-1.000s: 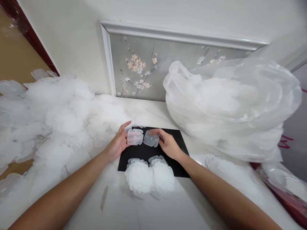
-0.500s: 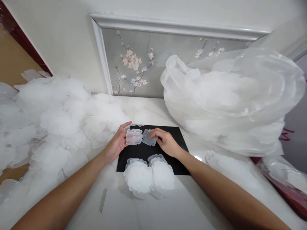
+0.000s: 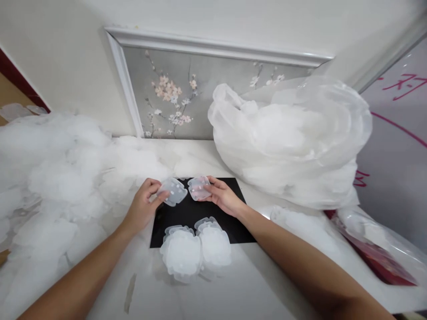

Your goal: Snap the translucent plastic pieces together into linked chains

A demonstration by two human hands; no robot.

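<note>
Plastic, thin and translucent, fills both your grips in the head view. Your left hand (image 3: 147, 202) pinches the left piece (image 3: 173, 192) by its near-left edge, thumb in front; your right hand (image 3: 222, 195) grips the right piece (image 3: 199, 187) by its right edge, thumb in front and fingers behind, a pink tint showing through. The pieces sit between your hands, just beside each other with a narrow gap, over the black sheet (image 3: 173, 218). Nearer you than either hand, the left stack (image 3: 182, 255) and right stack (image 3: 215, 246) stand side by side on the surface (image 3: 233, 289), overlapping the sheet's near edge as you see it. Beyond your left hand to its left spreads the loose heap (image 3: 63, 169); beyond your right hand to its right sits the plastic bag (image 3: 287, 138).

Both grips look light and near the edges, so a piece could slip or flex loose if you turn it quickly. A low forearm or wrist, drawn back, might topple the stacks.

The left piece turns its broad face up toward you, its outline skewed cornerwise; the right piece faces you more squarely. Both are nearly square, so you can't tell a definite long axis.
</note>
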